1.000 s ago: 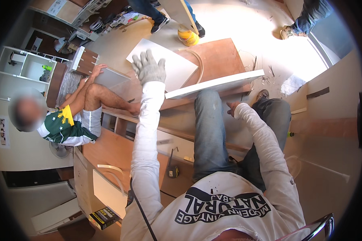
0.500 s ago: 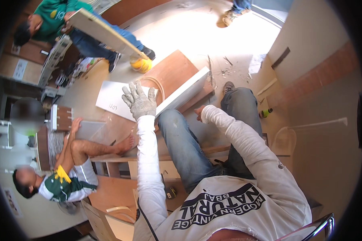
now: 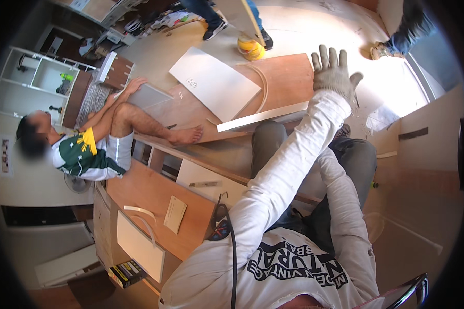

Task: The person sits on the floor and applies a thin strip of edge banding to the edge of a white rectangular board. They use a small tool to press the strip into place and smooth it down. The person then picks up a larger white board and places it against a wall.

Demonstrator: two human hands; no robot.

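Note:
My left hand (image 3: pixel 334 74), in a grey work glove, is raised with its fingers spread and nothing in it. It hovers by the right end of a white panel (image 3: pixel 263 117), which stands on its edge just beyond my knees; I cannot tell whether they touch. My right forearm passes behind my left sleeve, which hides my right hand. Past the upright panel, a brown board (image 3: pixel 288 77) lies flat, with a curled pale strip (image 3: pixel 264 85) on it. A second white panel (image 3: pixel 216 85) with handwriting lies to its left.
On the left a barefoot person (image 3: pixel 87 149) sits by the boards. At the far side someone in dark trousers (image 3: pixel 203 11) stands by a tilted board (image 3: pixel 239 18) and a yellow tub (image 3: pixel 251 49). Another person's boot (image 3: pixel 384 50) is at far right. A cable (image 3: pixel 233 257) hangs beside me.
My view has turned, shifting the scene. My gloved left hand has swung right, from above the flat white panel to the upright panel's right end. My right hand has gone behind my left arm.

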